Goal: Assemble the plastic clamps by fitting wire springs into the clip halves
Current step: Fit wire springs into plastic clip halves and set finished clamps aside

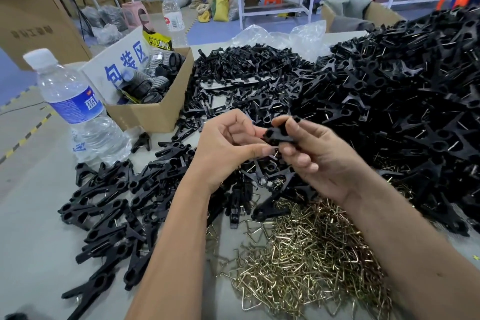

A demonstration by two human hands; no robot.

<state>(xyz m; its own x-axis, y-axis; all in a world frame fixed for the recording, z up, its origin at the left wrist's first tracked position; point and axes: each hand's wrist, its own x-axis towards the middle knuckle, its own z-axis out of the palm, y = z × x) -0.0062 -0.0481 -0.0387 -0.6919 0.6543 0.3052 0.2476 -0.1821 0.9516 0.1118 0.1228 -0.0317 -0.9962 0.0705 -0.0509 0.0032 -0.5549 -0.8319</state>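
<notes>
Far left, finished clamps [104, 205] lie on the table [33, 215]. My left hand [223, 148] curls in, thumb and fingertips pinching one end of the clip halves [279, 135]; my right hand [311, 148] grips the other, above the wire springs [306, 249]. I judge the spring is being seated; next, press it home.

centre: left hand [223, 148] and right hand [309, 153] meet on a clamp [279, 135] above the table [33, 254]
near, right of centre: wire spring heap [298, 262], under the right forearm
left: assembled clamps [104, 213]
behind hands: clip halves pile [241, 78]
right: large clamp heap [415, 91]
far left: water bottle [78, 109], cardboard box [155, 104] just right of it
</notes>
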